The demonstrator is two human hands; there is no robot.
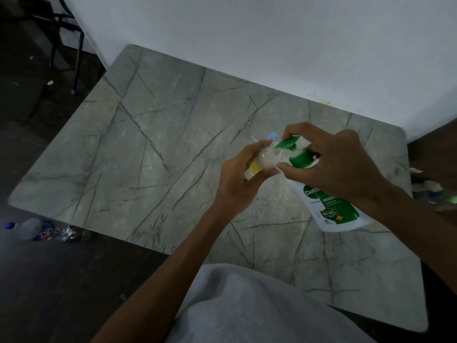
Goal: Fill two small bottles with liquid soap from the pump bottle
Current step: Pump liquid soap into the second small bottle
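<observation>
A white pump bottle (pixel 331 206) with a green label and a green pump head (pixel 288 142) leans over the marble table (pixel 148 149). My right hand (pixel 331 159) grips its neck, with the forefinger lying on top of the pump head. My left hand (pixel 237 179) holds a small clear bottle (pixel 267 158) with a yellow label, tilted with its mouth up against the pump's spout. The small bottle looks pale and cloudy inside. A small light blue piece (pixel 271 135) shows just behind my left fingers. No second small bottle is in sight.
A white wall (pixel 272 33) runs along the table's far edge. An empty plastic water bottle (pixel 42 230) lies on the dark floor to the left. Chair legs (pixel 76 58) stand at the upper left. Crumpled clutter (pixel 430 191) sits off the table's right edge. My grey-clad lap (pixel 247 308) is below.
</observation>
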